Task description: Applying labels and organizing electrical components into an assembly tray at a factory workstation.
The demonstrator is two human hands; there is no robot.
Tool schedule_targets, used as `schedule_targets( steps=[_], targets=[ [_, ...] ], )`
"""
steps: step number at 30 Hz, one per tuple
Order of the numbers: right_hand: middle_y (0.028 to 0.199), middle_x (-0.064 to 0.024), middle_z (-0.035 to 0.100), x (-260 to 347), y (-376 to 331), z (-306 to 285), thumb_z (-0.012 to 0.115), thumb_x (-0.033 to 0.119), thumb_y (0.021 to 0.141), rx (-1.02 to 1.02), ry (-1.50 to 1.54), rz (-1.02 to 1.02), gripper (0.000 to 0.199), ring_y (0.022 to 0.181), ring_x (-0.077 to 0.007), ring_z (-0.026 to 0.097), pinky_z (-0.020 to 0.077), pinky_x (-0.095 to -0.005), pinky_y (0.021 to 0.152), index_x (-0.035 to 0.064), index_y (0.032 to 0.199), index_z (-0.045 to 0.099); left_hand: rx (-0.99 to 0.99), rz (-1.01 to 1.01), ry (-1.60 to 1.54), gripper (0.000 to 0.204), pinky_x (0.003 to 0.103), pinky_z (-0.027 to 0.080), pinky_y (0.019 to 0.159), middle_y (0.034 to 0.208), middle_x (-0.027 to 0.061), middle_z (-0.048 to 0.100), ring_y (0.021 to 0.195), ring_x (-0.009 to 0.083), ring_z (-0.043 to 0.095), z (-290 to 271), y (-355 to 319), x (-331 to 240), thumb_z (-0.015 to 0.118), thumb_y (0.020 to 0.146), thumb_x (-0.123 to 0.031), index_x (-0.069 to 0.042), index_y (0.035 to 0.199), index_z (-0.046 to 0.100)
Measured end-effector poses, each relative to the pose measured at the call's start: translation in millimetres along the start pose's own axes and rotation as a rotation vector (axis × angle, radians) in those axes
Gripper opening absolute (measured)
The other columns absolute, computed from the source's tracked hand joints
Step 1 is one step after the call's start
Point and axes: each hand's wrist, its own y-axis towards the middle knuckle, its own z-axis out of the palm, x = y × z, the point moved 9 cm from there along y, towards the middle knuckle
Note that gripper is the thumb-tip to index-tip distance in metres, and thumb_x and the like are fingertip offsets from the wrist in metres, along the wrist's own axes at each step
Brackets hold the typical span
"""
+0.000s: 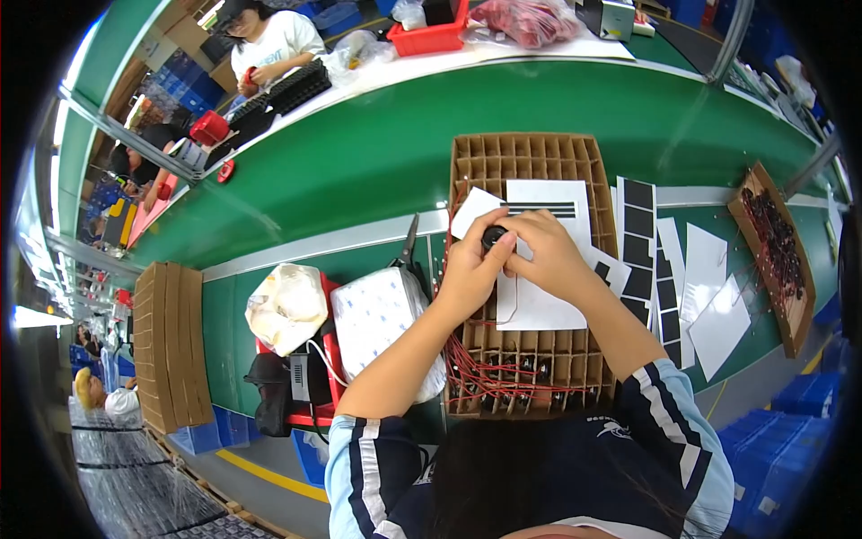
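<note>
My left hand (469,269) and my right hand (548,256) meet over a divided cardboard tray (525,148). Between their closed fingers is a small round black part (493,235); a thin red wire hangs below the hands and looks joined to it. Both thumbs are near the part's lower side, and the right fingers partly cover it. A white sheet (543,310) lies on the tray under my hands. Several black parts with red wires (498,373) fill the tray's near compartments.
Strips of black labels (637,242) and white sheets (720,323) lie right of the tray. Farther right is a box of dark wired parts (772,242). To the left are scissors (409,247), a white plastic-wrapped pack (382,319) and a red bin (330,359). Co-workers sit across the green conveyor (359,153).
</note>
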Motion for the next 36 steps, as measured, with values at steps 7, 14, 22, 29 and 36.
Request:
schedule_targets(
  steps=[7, 14, 22, 29, 36],
  targets=[
    [0.081, -0.0098, 0.058, -13.8, -12.5, 42.6, 0.062, 0.010, 0.076, 0.322, 0.844, 0.338, 0.047, 0.077, -0.0144, 0.057, 0.0447, -0.0269, 0.070, -0.0029, 0.116, 0.041, -0.063, 0.037, -0.250, 0.023, 0.017, 0.041, 0.053, 0.073, 0.0031, 0.053, 0.061, 0.0061, 0.050, -16.2, -6.6, -15.1, 0.042, 0.089, -0.011, -0.003, 0.110, 0.048],
    [0.059, -0.0009, 0.052, -25.6, -13.4, 32.0, 0.053, 0.011, 0.082, 0.365, 0.895, 0.488, 0.018, 0.051, -0.0081, 0.049, 0.0402, -0.0205, 0.051, -0.0016, 0.094, 0.055, -0.162, 0.070, -0.236, 0.042, 0.023, 0.030, 0.036, 0.049, 0.0039, 0.037, 0.036, 0.0116, 0.034, -29.3, -0.3, -16.4, 0.027, 0.092, -0.040, -0.001, 0.091, 0.044],
    [0.051, -0.0006, 0.047, -21.9, -1.4, -11.6, 0.051, 0.013, 0.083, 0.225, 1.088, 0.452, 0.019, 0.045, -0.0066, 0.041, 0.0351, -0.0200, 0.047, -0.0046, 0.079, 0.058, -0.102, -0.284, -0.405, 0.045, 0.025, 0.035, 0.042, 0.062, 0.0082, 0.051, 0.047, 0.0145, 0.047, -24.7, 9.8, 21.5, 0.031, 0.091, -0.040, 0.000, 0.092, 0.050],
    [0.050, 0.0006, 0.043, -45.7, -4.6, -24.3, 0.049, 0.012, 0.084, 0.015, 1.155, 0.504, 0.018, 0.043, -0.0055, 0.035, 0.0287, -0.0194, 0.043, -0.0037, 0.079, 0.056, 0.291, -0.265, -0.584, 0.030, 0.022, 0.031, 0.037, 0.064, 0.0069, 0.048, 0.039, 0.0110, 0.038, 7.2, 1.6, 7.2, 0.040, 0.090, -0.028, -0.010, 0.115, 0.042],
    [0.048, 0.0003, 0.042, -47.3, -2.8, -32.7, 0.048, 0.014, 0.084, 0.009, 1.133, 0.503, 0.019, 0.043, -0.0057, 0.036, 0.0259, -0.0185, 0.042, -0.0015, 0.077, 0.056, 0.246, -0.290, -0.750, 0.030, 0.025, 0.035, 0.038, 0.065, 0.0096, 0.052, 0.040, 0.0155, 0.044, 8.6, 1.4, 0.7, 0.034, 0.092, -0.028, -0.004, 0.104, 0.046]
  ],
)
